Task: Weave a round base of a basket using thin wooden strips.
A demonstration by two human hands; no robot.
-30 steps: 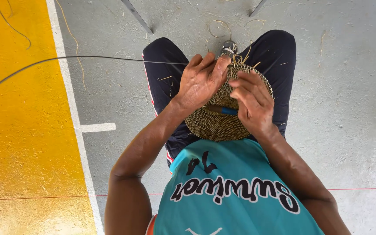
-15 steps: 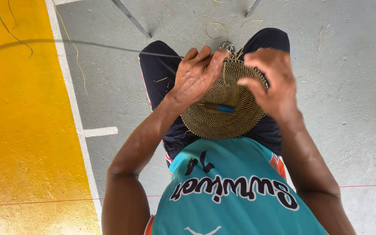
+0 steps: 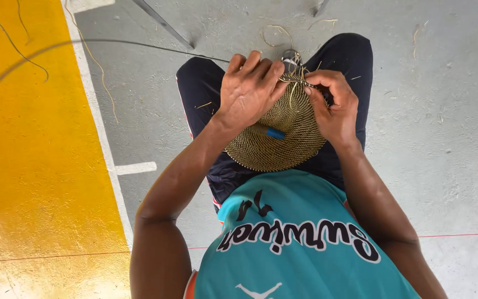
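Head view: both hands' fingers point(image 3: 261, 69) curl closed, pinching the round woven basket point(image 3: 283, 141) at its far rim.

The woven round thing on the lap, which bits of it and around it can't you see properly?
Head view only:
- Far rim of the woven disc: covered by the left hand and right hand.
- Blue-tipped tool: partly under the left hand, kind unclear.
- Long thin strand: blurred, left end unclear.
- Metal object beyond the fingers: mostly hidden.
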